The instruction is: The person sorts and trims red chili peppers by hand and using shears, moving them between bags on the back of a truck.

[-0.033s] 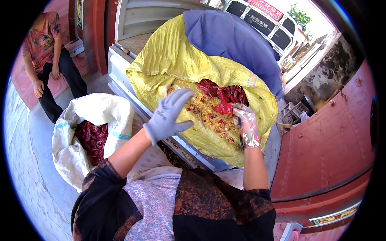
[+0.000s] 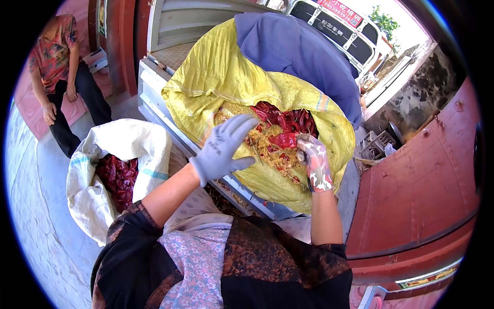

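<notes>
Now our gloved left hand [image 2: 222,149] hovers flat, fingers spread, holding nothing, over the yellow sack [image 2: 216,77], while our right hand [image 2: 313,164] closes around a red dried chilli [image 2: 284,140] at the sack's open mouth. That sack lies on a truck bed [image 2: 154,87]; a white sack [image 2: 128,144] of chillies stands on the pavement [image 2: 36,206].

dried red chillies [image 2: 286,123], wrinkled and glossy, heaped in the open mouth of a yellow woven sack [image 2: 226,77] lying on its side on a ledge; pale seeds and crumbs [image 2: 267,149] strewn over the sack's lower lip, just beside the heap.
</notes>
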The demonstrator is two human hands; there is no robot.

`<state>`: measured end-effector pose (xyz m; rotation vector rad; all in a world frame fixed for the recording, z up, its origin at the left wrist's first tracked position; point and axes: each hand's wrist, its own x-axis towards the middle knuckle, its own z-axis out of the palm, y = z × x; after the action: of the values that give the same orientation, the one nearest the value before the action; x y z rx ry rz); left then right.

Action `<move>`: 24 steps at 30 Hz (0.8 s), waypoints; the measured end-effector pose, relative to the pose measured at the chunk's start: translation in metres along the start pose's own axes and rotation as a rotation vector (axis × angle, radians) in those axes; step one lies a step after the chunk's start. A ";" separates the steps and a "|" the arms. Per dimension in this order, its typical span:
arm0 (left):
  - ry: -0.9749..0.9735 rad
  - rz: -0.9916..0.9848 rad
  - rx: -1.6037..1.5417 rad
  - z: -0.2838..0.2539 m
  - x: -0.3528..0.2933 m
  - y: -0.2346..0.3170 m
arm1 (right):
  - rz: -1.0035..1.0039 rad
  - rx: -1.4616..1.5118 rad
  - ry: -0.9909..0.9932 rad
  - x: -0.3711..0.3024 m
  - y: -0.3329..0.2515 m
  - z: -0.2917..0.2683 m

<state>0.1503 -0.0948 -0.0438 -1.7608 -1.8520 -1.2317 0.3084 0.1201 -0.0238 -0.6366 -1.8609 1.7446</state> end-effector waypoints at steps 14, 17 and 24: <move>-0.166 -0.414 -0.876 0.063 0.010 0.020 | -0.332 -0.120 0.116 -0.035 0.012 0.058; -0.207 -0.431 -0.994 0.059 0.010 0.021 | -0.497 -0.050 0.119 -0.033 0.021 0.062; -0.245 -0.496 -1.236 0.053 0.001 0.019 | -0.656 -0.336 0.016 -0.042 0.008 0.062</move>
<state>0.1849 -0.0571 -0.0667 -2.0232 -1.8045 -2.9054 0.3001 0.0466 -0.0363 -0.1148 -2.0581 1.0159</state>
